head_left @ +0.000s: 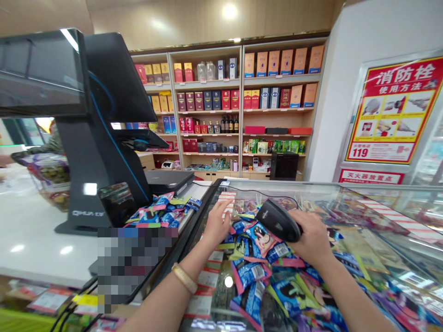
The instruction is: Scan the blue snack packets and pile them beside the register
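Observation:
My right hand (313,235) is wrapped around the handle of a black barcode scanner (278,221), its head pointing left over a heap of small packets. The wrapped snack packets (251,272), blue, pink and green, lie spread on the glass counter (221,288). Several show barcodes. At the left edge of the heap is my left hand (218,223), fingers stretched forward and somewhat apart, nothing visible in its grasp. Its fingertips are close to the packets; whether they touch one is unclear. Another small pile of similar packets (164,210) sits farther left, by the register's base.
A black point-of-sale terminal (100,138) stands on the white counter (31,230) at left. Behind it sits a bagged item (51,180). The scanner's thin cable (249,190) crosses the glass. Shelves of boxed bottles (207,101) line the back wall; a red poster (394,110) hangs right.

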Action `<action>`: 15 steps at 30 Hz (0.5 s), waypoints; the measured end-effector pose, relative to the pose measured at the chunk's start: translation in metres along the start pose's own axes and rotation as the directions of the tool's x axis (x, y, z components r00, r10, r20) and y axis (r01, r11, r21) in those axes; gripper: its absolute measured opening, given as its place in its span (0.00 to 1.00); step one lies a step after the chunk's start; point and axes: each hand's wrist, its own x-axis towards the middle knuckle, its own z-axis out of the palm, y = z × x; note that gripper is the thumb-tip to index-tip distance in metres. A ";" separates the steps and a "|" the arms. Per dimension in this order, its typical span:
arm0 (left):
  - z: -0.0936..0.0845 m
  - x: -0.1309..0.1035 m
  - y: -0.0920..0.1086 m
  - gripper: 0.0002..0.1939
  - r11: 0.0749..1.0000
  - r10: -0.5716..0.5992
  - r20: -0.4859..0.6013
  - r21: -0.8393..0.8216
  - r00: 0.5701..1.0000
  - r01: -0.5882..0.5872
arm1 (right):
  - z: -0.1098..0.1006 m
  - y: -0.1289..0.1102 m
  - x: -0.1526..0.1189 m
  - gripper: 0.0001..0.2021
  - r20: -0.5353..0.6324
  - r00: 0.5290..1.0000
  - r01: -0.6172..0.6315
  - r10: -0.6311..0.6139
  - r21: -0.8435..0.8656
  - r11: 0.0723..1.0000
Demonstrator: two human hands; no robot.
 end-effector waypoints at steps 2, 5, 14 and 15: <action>-0.008 0.011 -0.016 0.24 0.977 -0.099 -0.017 0.188 0.995 0.100 | 0.000 0.000 0.000 0.10 0.000 1.000 -0.004 0.004 0.009 1.000; -0.028 0.031 -0.040 0.26 0.858 -0.227 0.081 0.488 0.970 0.160 | 0.000 0.001 0.000 0.10 -0.002 1.000 -0.014 0.015 0.025 1.000; -0.067 0.060 -0.090 0.31 0.730 -0.349 0.416 0.683 0.840 -0.035 | 0.001 0.002 -0.001 0.11 -0.032 0.998 -0.062 0.063 0.016 0.998; -0.066 0.061 -0.093 0.30 0.725 -0.356 0.433 0.687 0.828 -0.048 | 0.001 0.000 0.000 0.11 -0.032 0.997 -0.072 0.072 0.018 0.997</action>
